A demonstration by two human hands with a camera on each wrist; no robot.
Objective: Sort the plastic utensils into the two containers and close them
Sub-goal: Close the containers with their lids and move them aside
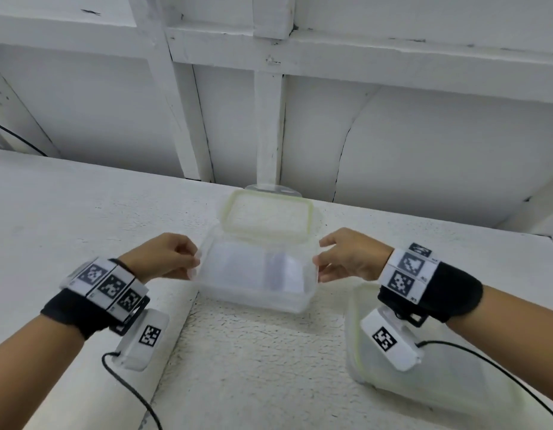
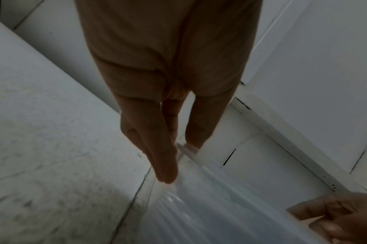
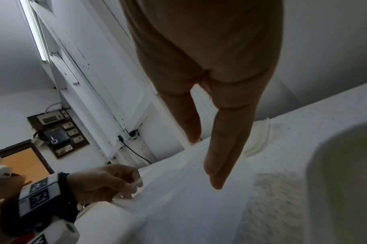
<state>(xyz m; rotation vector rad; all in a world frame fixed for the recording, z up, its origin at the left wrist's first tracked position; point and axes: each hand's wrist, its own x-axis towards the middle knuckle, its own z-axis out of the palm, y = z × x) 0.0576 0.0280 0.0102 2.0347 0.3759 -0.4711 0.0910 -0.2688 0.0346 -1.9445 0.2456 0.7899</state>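
Gripping opposite ends of a clear plastic container (image 1: pixel 256 274), the 2 hands are seen at the middle of a white table (image 1: pixel 83 212). The left hand (image 1: pixel 163 259) is curled at the container's left rim, with its fingertips (image 1: pixel 196 262) on the edge; in the left wrist view the thumb and fingers are closed on the thin rim (image 2: pixel 185 149). The right hand (image 1: pixel 349 254) is curled at the right rim in the same way, and in the right wrist view its fingers (image 3: pixel 222 156) are laid against the blurred wall of the container. Between the hands the container is shown open, its inside blurred, so that its contents cannot be told. Just beyond the hands, a lid with a pale green seal (image 1: pixel 269 215) is seen tilted over the far edge of the container; whether it is touching it cannot be told. Behind that lid a second clear piece (image 1: pixel 272 189) is partly seen at the table's far edge. Under the right wrist a second container with a green-edged rim (image 1: pixel 439 373) is placed on the table, partly covered by the wrist camera. Beneath and between the forearms a textured white mat (image 1: pixel 253 367) is spread. Banded markers and black straps are worn on both wrists, and a white panelled wall (image 1: pixel 424 135) is seen beyond the table.
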